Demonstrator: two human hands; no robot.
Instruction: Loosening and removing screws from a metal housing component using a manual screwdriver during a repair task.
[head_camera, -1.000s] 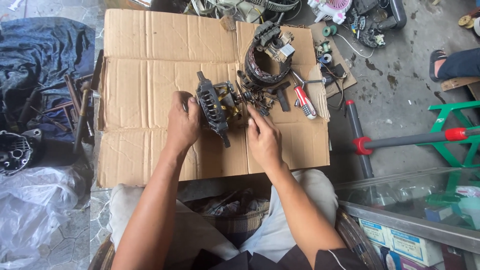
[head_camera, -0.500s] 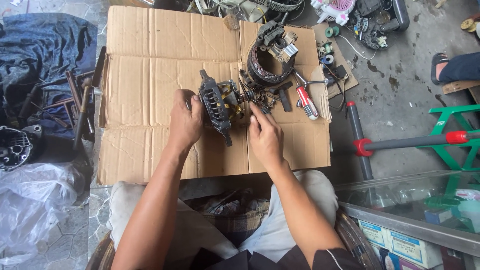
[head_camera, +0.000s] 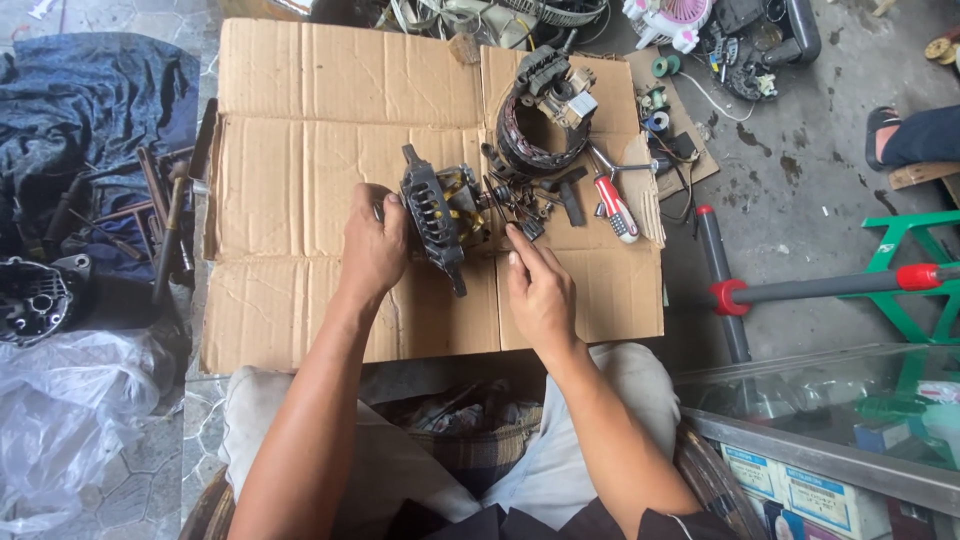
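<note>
Two hands worked a black motor part on flattened cardboard.

Nearest me, my right hand (head_camera: 540, 295) lay on the cardboard sheet (head_camera: 300, 190), its fingers (head_camera: 519, 242) pinched together on something too small for me to tell, pointing toward 11 o'clock at the motor part (head_camera: 440, 215). My left hand (head_camera: 372, 245), at 9 o'clock from that part, had its fingers wrapped shut around the part's dark finned end, holding it tilted just above the cardboard. Loose black screws and clips (head_camera: 530, 200) lay just beside it at 3 o'clock. A red-handled screwdriver (head_camera: 615, 210) lay beyond those, and a round copper-wound stator (head_camera: 535, 125) sat farther off at 1 o'clock.
</note>
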